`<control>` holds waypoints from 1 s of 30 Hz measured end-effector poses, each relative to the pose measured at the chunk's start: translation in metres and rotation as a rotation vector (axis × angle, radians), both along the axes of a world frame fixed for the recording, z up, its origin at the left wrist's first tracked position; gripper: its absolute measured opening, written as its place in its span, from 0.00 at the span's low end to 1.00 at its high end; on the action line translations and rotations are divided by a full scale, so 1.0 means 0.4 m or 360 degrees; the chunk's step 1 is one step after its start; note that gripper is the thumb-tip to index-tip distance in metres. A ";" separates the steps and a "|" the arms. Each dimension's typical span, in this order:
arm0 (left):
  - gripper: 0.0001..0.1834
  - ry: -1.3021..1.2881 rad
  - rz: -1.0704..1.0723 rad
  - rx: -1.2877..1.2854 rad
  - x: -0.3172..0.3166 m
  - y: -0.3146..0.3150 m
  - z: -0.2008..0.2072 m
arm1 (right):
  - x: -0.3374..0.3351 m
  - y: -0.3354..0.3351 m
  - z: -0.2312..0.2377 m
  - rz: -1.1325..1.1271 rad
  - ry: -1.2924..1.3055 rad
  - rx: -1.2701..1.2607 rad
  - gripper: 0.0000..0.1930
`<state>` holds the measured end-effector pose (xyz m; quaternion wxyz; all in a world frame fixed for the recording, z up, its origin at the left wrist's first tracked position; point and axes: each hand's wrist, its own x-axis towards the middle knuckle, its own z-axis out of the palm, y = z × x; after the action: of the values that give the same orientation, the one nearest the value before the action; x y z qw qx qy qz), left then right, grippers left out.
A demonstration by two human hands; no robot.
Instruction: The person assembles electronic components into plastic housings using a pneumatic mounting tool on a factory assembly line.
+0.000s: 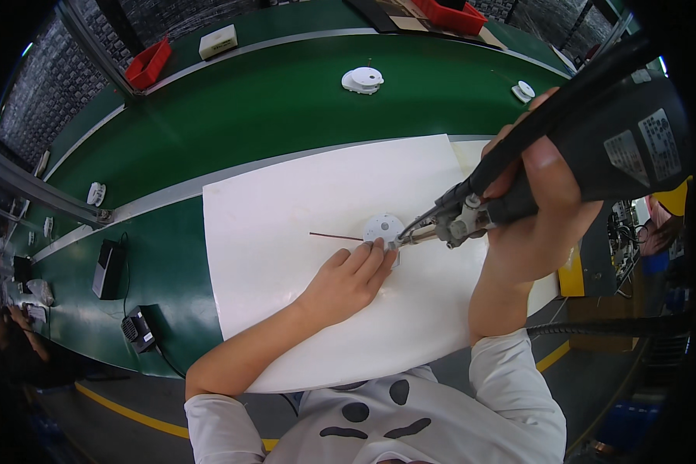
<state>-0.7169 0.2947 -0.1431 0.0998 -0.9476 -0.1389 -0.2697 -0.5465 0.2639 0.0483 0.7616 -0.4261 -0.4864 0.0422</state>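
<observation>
A white round plastic part [384,226] with a hole near its middle lies on a white sheet [278,201]. A thin dark reddish wire [334,235] runs out of it to the left. My left hand [348,277] presses its fingertips together on the part's near edge, covering some of it. My right hand [541,193] is wrapped round a black power screwdriver [607,131], held slanted. Its metal nose [460,223] reaches down to the part beside my left fingertips. Whether the tip touches the part is hard to make out.
Beyond the sheet, a green belt [278,93] carries white parts, including one at the centre [362,80] and one at the right [523,92]. Red bins [148,63] and a white box [218,42] stand behind. At left are a black box [108,269] and a corded black device [138,329].
</observation>
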 end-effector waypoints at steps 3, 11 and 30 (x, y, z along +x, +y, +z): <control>0.26 0.0009 -0.0001 -0.0017 0.002 -0.002 0.004 | -0.004 0.001 0.000 0.0016 0.0064 0.0008 0.19; 0.26 0.0014 0.0001 -0.0008 -0.006 -0.001 -0.001 | 0.010 0.001 -0.016 0.0113 -0.0042 -0.0042 0.18; 0.21 0.0008 0.0012 -0.0028 -0.010 0.000 -0.010 | -0.012 0.043 -0.013 0.0172 -0.0009 0.0021 0.14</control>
<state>-0.7210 0.2947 -0.1473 0.0929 -0.9486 -0.1446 -0.2658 -0.5512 0.2812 0.0431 0.7597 -0.3943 -0.5110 0.0788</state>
